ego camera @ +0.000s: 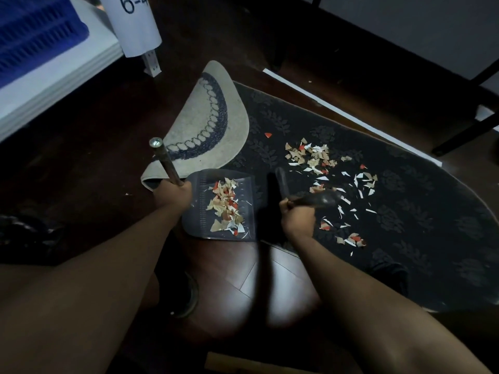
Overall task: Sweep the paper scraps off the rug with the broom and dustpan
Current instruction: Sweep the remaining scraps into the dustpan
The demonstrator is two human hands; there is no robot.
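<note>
A dark rug [405,201] with a leaf pattern lies on the wood floor, its left end folded back to show the pale underside [205,125]. White, tan and red paper scraps [313,157] are scattered over the rug. A dark dustpan [194,220] at the rug's near left edge holds a heap of scraps. My left hand [172,194] grips the dustpan's upright metal handle [162,160]. My right hand [297,217] grips the dark broom handle [280,182]; the blurred broom head [321,198] is over the scraps just right of the pan.
A white shelf with a blue crate [35,36] stands at the upper left beside a white paper-wrapped post [132,25]. A white strip [351,117] runs along the rug's far edge. Dark furniture legs [469,130] stand at the right. Bare wood floor [237,279] lies near me.
</note>
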